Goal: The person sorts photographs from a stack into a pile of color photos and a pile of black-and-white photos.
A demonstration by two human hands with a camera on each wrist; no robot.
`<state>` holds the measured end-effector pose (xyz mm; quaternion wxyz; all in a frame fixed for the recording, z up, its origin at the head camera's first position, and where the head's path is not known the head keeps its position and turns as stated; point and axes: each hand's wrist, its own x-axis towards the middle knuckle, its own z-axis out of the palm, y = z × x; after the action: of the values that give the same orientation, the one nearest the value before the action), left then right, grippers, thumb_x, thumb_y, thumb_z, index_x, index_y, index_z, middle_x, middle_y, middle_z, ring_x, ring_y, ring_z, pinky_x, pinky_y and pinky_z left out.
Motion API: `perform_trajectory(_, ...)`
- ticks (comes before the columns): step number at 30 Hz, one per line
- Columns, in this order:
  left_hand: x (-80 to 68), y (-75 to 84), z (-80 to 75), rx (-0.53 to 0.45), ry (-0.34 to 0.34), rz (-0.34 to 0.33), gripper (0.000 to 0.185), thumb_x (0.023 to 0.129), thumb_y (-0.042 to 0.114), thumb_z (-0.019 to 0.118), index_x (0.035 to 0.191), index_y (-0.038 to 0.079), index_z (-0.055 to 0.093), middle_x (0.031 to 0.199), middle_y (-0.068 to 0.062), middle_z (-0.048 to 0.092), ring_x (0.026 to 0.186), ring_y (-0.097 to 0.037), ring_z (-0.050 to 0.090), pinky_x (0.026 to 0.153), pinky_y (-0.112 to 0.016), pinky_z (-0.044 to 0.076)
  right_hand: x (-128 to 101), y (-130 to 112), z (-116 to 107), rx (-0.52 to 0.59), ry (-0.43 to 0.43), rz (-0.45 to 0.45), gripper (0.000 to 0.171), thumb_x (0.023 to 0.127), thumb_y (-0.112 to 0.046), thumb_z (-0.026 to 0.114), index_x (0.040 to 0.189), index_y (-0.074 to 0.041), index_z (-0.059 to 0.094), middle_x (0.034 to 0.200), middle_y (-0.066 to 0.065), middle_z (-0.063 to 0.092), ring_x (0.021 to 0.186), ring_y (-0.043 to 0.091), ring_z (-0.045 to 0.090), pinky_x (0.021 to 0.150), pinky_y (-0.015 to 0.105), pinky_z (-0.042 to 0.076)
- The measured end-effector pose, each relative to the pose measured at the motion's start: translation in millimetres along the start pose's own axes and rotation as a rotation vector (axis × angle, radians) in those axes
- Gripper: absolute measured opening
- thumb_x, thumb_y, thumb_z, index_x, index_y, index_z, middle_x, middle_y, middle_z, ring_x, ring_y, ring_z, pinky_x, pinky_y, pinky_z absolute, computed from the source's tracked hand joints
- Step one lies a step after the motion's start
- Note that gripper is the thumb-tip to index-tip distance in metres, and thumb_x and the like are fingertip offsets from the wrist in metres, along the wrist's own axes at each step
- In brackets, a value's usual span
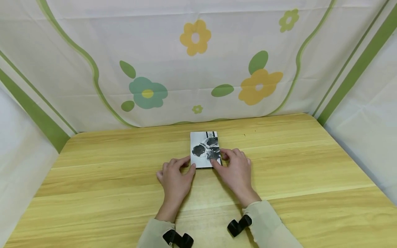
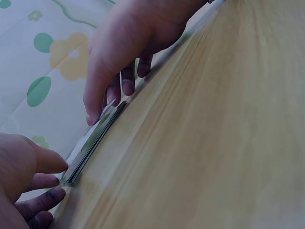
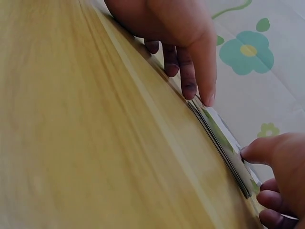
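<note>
A small, thin booklet (image 1: 200,141) with a black-and-white picture of figures on its face lies flat on the table. My left hand (image 1: 176,181) holds its left side, thumb at the near left corner and fingertips by the left edge. The right hand (image 1: 236,168) grips the near right corner, its thumb over the face and its fingers along the right edge. From the left wrist, the booklet's near edge (image 2: 93,145) shows several thin dark layers under a paler top. In the right wrist view the top sheet (image 3: 224,126) stands slightly off the layers below.
The wood-grain table (image 1: 108,186) spreads out on all sides of the booklet. Behind it hangs a white cloth (image 1: 173,62) with green and yellow flowers, and similar cloth flanks both sides. Each sleeved wrist wears a small black camera (image 1: 178,238).
</note>
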<state>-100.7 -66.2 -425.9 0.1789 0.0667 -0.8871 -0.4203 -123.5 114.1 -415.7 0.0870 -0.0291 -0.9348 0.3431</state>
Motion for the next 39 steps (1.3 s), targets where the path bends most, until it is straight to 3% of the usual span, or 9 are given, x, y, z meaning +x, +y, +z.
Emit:
perform_trajectory(5,1.2,0.2,-1.2,-0.040,0.004,0.003,0.020,0.091,0.017,0.083,0.111,0.013,0.085,0.096,-0.004,0.079,0.093,-0.028,0.057,0.092,-0.049,0.024,0.7,-0.8,1.1,0.073,0.022,-0.015,0.055,0.087,-0.037,0.087,0.135,-0.011,0.073,0.106,0.005,0.071,0.099,0.025,0.061,0.102,0.048,0.043)
perform_trajectory(10,2.0,1.1,-1.9,-0.140,0.021,0.008,0.018,0.092,0.010,0.080,0.110,0.009,0.084,0.095,-0.006,0.080,0.094,-0.028,0.062,0.095,-0.047,0.025,-0.2,-3.6,1.4,0.126,0.036,-0.021,0.055,0.088,-0.032,0.087,0.136,-0.010,0.073,0.103,0.006,0.071,0.098,0.026,0.062,0.102,0.048,0.046)
perform_trajectory(13,2.0,2.3,-2.7,-0.207,0.018,0.009,0.020,0.093,0.006,0.079,0.112,0.005,0.083,0.096,-0.008,0.080,0.096,-0.027,0.065,0.097,-0.042,0.036,-1.3,-6.0,1.2,0.155,0.046,-0.016,0.056,0.088,-0.030,0.087,0.138,-0.008,0.072,0.102,0.007,0.070,0.096,0.025,0.063,0.097,0.045,0.048)
perform_trajectory(18,2.2,2.9,-4.5,-0.264,0.008,0.007,0.023,0.094,0.002,0.077,0.116,0.001,0.081,0.097,-0.009,0.078,0.096,-0.025,0.066,0.087,-0.035,0.053,-2.1,-9.2,0.4,0.200,0.062,-0.009,0.056,0.089,-0.029,0.085,0.139,-0.008,0.071,0.102,0.007,0.069,0.095,0.025,0.064,0.093,0.040,0.049)
perform_trajectory(27,0.5,4.7,-4.3,-0.331,-0.008,-0.023,0.023,0.095,0.001,0.076,0.118,0.002,0.081,0.097,-0.010,0.076,0.090,-0.019,0.067,0.077,-0.022,0.053,-3.5,-8.6,-0.5,0.263,0.073,0.001,0.054,0.091,-0.022,0.082,0.141,-0.009,0.069,0.104,0.007,0.068,0.097,0.025,0.065,0.092,0.039,0.051)
perform_trajectory(39,-0.2,7.6,-5.9,-0.359,-0.006,-0.039,0.023,0.096,0.001,0.075,0.119,0.001,0.080,0.098,-0.012,0.075,0.089,-0.020,0.067,0.075,-0.021,0.052,-2.3,-6.4,-0.4,0.287,0.057,-0.027,0.053,0.090,-0.019,0.082,0.141,-0.009,0.069,0.105,0.007,0.067,0.098,0.024,0.064,0.090,0.039,0.054)
